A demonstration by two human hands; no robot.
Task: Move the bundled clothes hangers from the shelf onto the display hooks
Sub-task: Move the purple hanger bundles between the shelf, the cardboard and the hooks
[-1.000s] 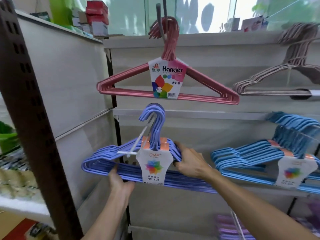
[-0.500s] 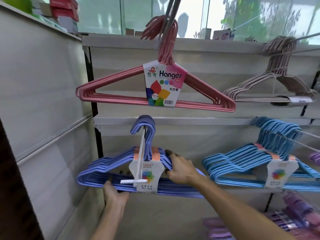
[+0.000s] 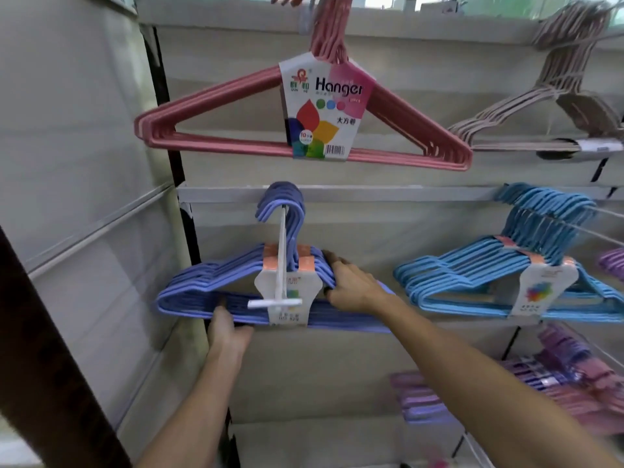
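A bundle of periwinkle-blue hangers [image 3: 202,285] with a white label and orange tape hangs with its hook tops over a white display hook [image 3: 283,251] that juts toward me and ends in a short crossbar. My left hand [image 3: 225,332] grips the bundle's bottom bars from below. My right hand [image 3: 351,285] holds the right shoulder of the bundle, fingers curled over the bars. The lower right end of the bundle is hidden behind my right forearm.
A pink hanger bundle [image 3: 310,143] hangs above, a beige bundle [image 3: 540,106] at the upper right, a light-blue bundle [image 3: 489,278] to the right. Purple and pink bundles [image 3: 567,383] hang lower right. A dark shelf upright [image 3: 50,366] stands at the left.
The blue bundle has slid further back along the white hook, whose crossbar now shows in front of the label. Both hands keep their grips. The view has shifted nearer and lower.
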